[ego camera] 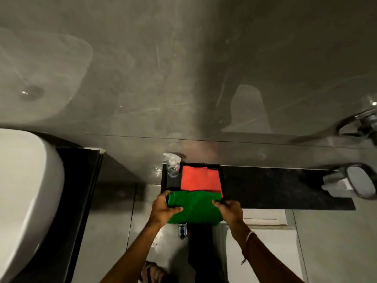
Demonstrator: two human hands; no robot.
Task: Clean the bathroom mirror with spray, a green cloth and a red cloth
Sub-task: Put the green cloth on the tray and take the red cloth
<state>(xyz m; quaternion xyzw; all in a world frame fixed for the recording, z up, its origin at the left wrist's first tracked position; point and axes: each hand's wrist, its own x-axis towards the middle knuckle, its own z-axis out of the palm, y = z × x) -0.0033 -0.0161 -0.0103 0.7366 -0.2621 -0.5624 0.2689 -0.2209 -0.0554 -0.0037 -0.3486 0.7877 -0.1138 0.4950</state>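
Observation:
A folded green cloth point(195, 207) lies over the near edge of a black tray point(164, 181). My left hand point(164, 207) grips its left end and my right hand point(229, 210) grips its right edge. Behind it in the tray lies a folded red cloth point(201, 178). A clear spray bottle point(172, 165) with a white trigger stands upright in the tray's far left corner. The mirror point(183, 68) fills the upper half of the view, hazy and streaked.
A white basin point(24, 201) sits on a black counter at the left. The tray rests on a black shelf point(275, 186); a holder with a white soap bar point(336, 185) is at its right end. A chrome fitting point(365, 123) is at the far right. The floor lies below.

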